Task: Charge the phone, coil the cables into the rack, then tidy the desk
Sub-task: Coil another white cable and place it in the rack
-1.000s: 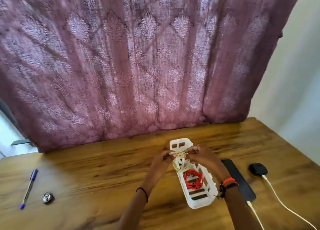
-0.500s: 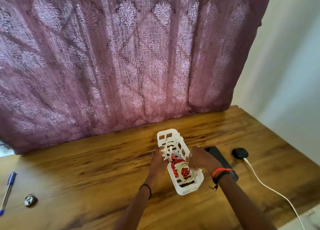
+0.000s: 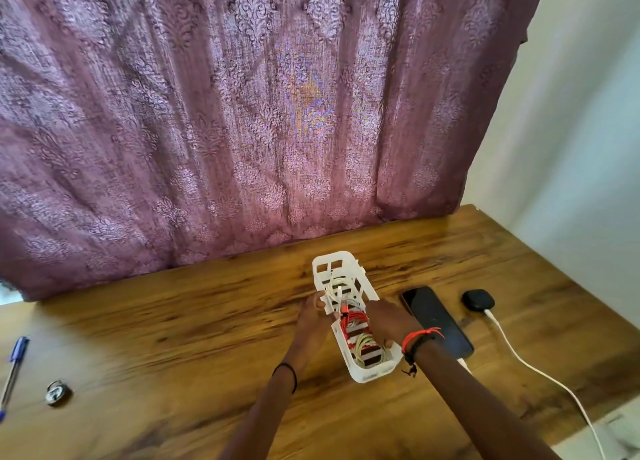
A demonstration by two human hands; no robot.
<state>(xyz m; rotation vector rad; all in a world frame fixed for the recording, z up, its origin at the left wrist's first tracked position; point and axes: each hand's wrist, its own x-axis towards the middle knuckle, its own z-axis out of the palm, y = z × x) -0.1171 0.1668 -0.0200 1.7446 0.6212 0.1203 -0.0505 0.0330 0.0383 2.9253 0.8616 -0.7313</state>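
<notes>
White slotted plastic rack: lies lengthwise at mid-desk, just left of the phone, with both hands on its long sides.

Surface and room:
- A mauve patterned curtain fills the back of the view and hangs down to the rear edge of the desk.
- A pale plain wall stands to the right.
- The brown wood-grain desk carries every item.
- A black flat phone lies screen-up beside the rack.
- A black rounded charger block sits near the phone, with a white charging cable running to the lower right.
- A blue pen and a small round metallic object lie far left.

Rack contents: a white coiled cable at the far end, a red coiled cable in the middle, a cream coiled cable at the near end.

Obscured: the pen is cut off by the frame edge. The metallic object is too small to identify. The right forearm covers the phone's near end.

Hands:
- Left hand: thumb on the rim, fingers curled on the rack's left wall, gripping it.
- Right hand: back facing up over the right rim; fingers bent downward, mostly hidden. Whether they grip anything cannot be told.
</notes>
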